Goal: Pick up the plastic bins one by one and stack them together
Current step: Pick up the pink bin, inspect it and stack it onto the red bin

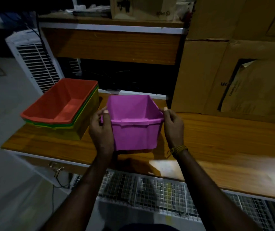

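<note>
A purple plastic bin (134, 129) hangs slightly above the wooden table (217, 135), tilted a little toward me. My left hand (101, 129) grips its left rim, thumb over the edge. My right hand (172, 125) grips its right rim the same way. To the left stands a stack of nested bins (63, 105): an orange-red bin on top, green and yellow bins beneath it. The purple bin is apart from that stack.
Large cardboard boxes (233, 64) fill the right and back of the table. A wooden shelf unit (111, 45) rises behind. A white cooler (36, 64) stands at left. A pale sheet (166, 167) lies at the table's near edge, above a wire mesh rack (150, 189).
</note>
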